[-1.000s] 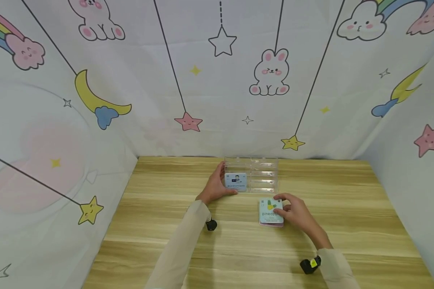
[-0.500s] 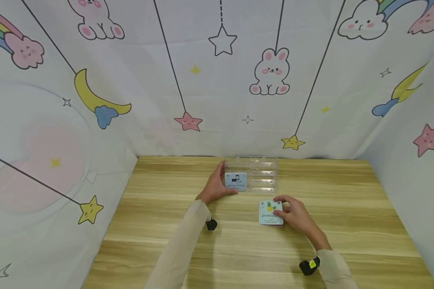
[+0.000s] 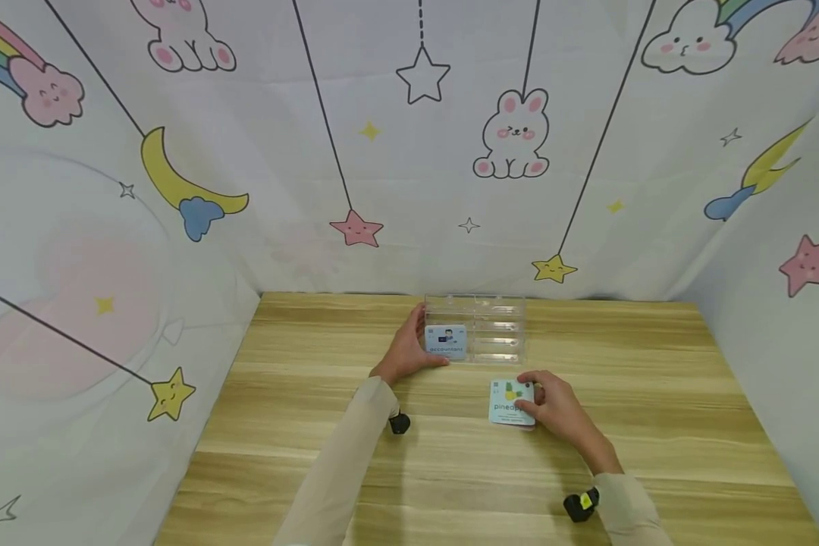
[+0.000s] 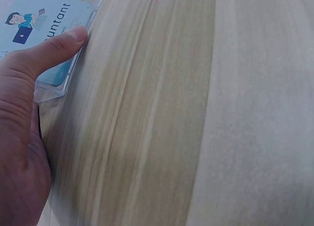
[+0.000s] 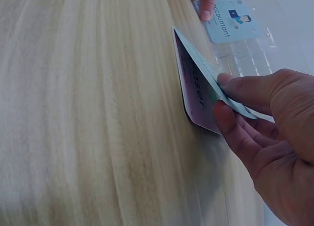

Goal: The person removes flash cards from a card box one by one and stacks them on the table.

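My left hand [image 3: 405,350] grips the left end of a clear plastic divided box [image 3: 498,334], its thumb along the near edge in the left wrist view. In the box's near left compartment lies a blue "accountant" card [image 3: 445,343], face up. Nearer me and to the right, my right hand [image 3: 556,406] pinches a light blue pineapple card [image 3: 508,413] by its right side between thumb and fingers. The right wrist view shows this card tilted, its gripped edge raised above a purple-faced card [image 5: 196,98]. Part of the purple card's lettering is hidden.
The box stands at the back of the wooden table [image 3: 300,409], close to a white printed cloth [image 3: 423,167]. More cloth hangs on both sides. The box's right half has several narrow slots divided by clear walls.
My right hand has shifted slightly toward me with the pineapple card, which covers more of the purple card in the head view. The left hand and the box stay in place.
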`<state>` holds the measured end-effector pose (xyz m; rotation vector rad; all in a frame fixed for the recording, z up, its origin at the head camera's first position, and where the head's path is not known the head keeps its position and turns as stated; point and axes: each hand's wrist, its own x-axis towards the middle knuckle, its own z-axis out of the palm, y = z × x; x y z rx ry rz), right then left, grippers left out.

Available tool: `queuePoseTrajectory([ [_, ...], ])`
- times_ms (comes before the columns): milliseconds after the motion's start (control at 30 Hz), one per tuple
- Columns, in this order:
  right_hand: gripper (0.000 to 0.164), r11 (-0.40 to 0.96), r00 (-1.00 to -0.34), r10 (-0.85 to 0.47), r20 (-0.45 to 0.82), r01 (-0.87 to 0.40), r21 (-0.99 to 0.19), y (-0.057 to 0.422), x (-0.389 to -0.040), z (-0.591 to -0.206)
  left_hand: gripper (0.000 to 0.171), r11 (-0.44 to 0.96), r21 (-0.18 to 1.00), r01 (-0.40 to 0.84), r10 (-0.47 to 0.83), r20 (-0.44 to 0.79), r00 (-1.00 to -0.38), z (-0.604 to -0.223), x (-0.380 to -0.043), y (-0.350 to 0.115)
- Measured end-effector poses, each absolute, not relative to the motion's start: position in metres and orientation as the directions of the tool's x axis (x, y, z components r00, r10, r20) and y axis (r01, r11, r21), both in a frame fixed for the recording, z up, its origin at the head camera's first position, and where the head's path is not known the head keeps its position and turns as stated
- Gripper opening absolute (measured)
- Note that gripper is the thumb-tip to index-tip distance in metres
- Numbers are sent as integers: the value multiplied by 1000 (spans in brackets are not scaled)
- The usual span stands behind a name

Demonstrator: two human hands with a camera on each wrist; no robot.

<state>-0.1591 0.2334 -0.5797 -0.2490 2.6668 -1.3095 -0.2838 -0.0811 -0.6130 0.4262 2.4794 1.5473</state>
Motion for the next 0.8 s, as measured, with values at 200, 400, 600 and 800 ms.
queuePoseTrajectory([
  [200, 45, 696, -970, -240, 26, -191, -693, 234, -158, -583, 131, 414, 898, 149, 343, -2, -939, -614, -285, -81],
  [400, 46, 744, -972, -230, 42, -204, -637, 234, -156, -585, 131, 421, 896, 142, 341, -11, -940, -615, -285, -81],
  [600, 45, 764, -978, -206, 21, -174, -621, 234, -154, -588, 132, 423, 896, 136, 339, -17, -941, -617, -286, -81],
  [800, 44, 763, -977, -211, 26, -181, -621, 234, -154, -590, 133, 414, 899, 144, 340, -6, -940, -619, -286, -82],
])
